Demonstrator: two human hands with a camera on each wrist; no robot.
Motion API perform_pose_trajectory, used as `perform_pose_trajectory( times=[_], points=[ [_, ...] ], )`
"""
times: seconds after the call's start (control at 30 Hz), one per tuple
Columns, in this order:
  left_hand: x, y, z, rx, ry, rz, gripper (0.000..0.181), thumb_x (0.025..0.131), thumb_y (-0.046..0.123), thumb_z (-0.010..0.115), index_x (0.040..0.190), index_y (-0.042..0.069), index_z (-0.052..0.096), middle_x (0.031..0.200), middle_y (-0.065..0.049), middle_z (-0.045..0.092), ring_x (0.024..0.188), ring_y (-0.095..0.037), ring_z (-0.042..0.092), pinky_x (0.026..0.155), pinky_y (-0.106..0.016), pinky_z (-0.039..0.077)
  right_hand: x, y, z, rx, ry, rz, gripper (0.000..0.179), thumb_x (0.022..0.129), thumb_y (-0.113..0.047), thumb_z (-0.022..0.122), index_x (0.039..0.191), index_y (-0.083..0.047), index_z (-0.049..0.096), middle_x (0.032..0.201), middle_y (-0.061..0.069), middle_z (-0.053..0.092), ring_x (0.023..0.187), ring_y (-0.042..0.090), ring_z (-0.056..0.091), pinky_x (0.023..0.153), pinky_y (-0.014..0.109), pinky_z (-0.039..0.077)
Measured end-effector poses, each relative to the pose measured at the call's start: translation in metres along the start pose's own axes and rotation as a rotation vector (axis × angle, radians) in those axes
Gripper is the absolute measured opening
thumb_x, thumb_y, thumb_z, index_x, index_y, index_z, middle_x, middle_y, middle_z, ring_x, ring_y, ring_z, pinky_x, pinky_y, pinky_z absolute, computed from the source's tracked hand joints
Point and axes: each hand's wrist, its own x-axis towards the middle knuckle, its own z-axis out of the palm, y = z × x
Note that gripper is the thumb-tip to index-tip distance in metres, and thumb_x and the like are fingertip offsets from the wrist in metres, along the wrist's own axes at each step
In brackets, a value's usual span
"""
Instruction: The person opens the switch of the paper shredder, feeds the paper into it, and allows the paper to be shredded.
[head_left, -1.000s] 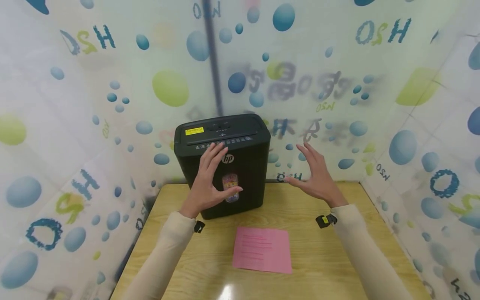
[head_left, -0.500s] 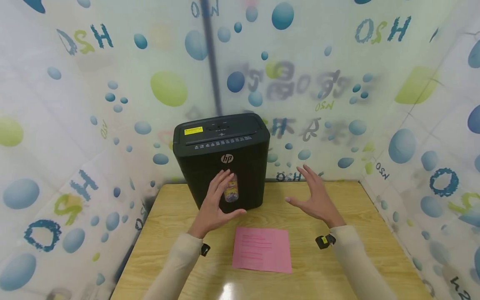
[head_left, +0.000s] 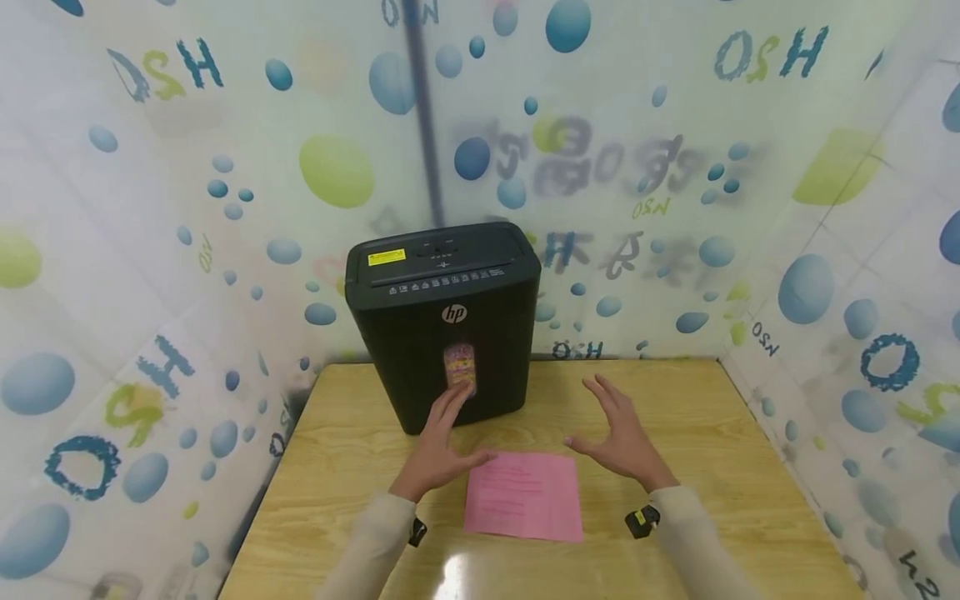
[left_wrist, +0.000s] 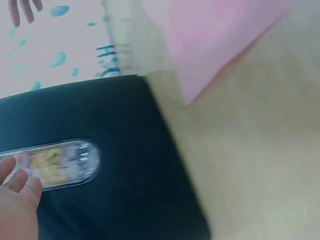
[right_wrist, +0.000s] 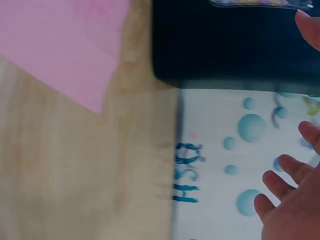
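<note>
A pink sheet of paper (head_left: 525,498) with lines of writing lies flat on the wooden table. Over its left edge hovers my left hand (head_left: 438,454), thumb spread from the fingers and nothing held. To the right of the sheet, my right hand (head_left: 622,442) is likewise spread and holds nothing. Behind them stands a black HP paper shredder (head_left: 405,350), upright, with a small window (head_left: 459,362) showing colourful scraps. My left fingertips overlap that window in the head view. In the left wrist view the sheet's corner (left_wrist: 192,75) lies beside the shredder (left_wrist: 135,165).
The wooden table (head_left: 337,500) meets a patterned wall covering (head_left: 645,275) at the back and on both sides. A slot and a yellow label (head_left: 386,257) are on the shredder's top. A black camera (head_left: 641,522) is strapped at my right wrist.
Both hands have come down and nearer to me, from in front of and beside the shredder toward the pink sheet. The left also moved right. Shredder and sheet stay in place.
</note>
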Motion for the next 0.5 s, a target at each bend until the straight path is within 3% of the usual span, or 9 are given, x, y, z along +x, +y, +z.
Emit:
perform_pose_trajectory(
  times=[0.1, 0.2, 0.37, 0.5],
  points=[
    [-0.006, -0.008, 0.012, -0.028, -0.049, -0.059, 0.108, 0.076, 0.056, 0.087, 0.162, 0.039, 0.023, 0.170, -0.004, 0.024, 0.155, -0.029, 0.025, 0.113, -0.061, 0.041, -0.009, 0.005, 0.011, 0.015, -0.032, 0.019, 0.101, 0.080, -0.056, 0.083, 0.161, -0.023, 0.032, 0.170, 0.014, 0.021, 0.153, 0.045, 0.022, 0.108, 0.077, 0.033],
    [-0.012, -0.014, 0.023, -0.016, -0.087, -0.123, 0.108, 0.075, 0.056, 0.087, 0.161, 0.041, 0.023, 0.170, -0.005, 0.022, 0.155, -0.031, 0.027, 0.113, -0.060, 0.042, -0.016, 0.010, 0.022, 0.028, -0.065, 0.041, 0.101, 0.080, -0.057, 0.082, 0.161, -0.022, 0.033, 0.170, 0.015, 0.021, 0.152, 0.046, 0.022, 0.108, 0.077, 0.034],
    [-0.022, -0.022, 0.038, 0.030, -0.129, -0.167, 0.108, 0.074, 0.056, 0.088, 0.161, 0.028, 0.031, 0.169, -0.009, 0.026, 0.153, -0.038, 0.031, 0.114, -0.060, 0.041, -0.027, 0.017, 0.041, 0.042, -0.124, 0.092, 0.101, 0.080, -0.060, 0.081, 0.160, -0.023, 0.033, 0.170, 0.014, 0.021, 0.153, 0.046, 0.023, 0.109, 0.076, 0.034],
    [-0.029, -0.030, 0.047, 0.098, -0.166, -0.142, 0.106, 0.074, 0.058, 0.086, 0.158, 0.017, 0.038, 0.166, -0.017, 0.030, 0.152, -0.041, 0.031, 0.115, -0.062, 0.038, -0.035, 0.026, 0.056, 0.057, -0.155, 0.116, 0.101, 0.079, -0.060, 0.081, 0.160, -0.022, 0.034, 0.170, 0.016, 0.022, 0.153, 0.047, 0.023, 0.110, 0.075, 0.034]
  ],
)
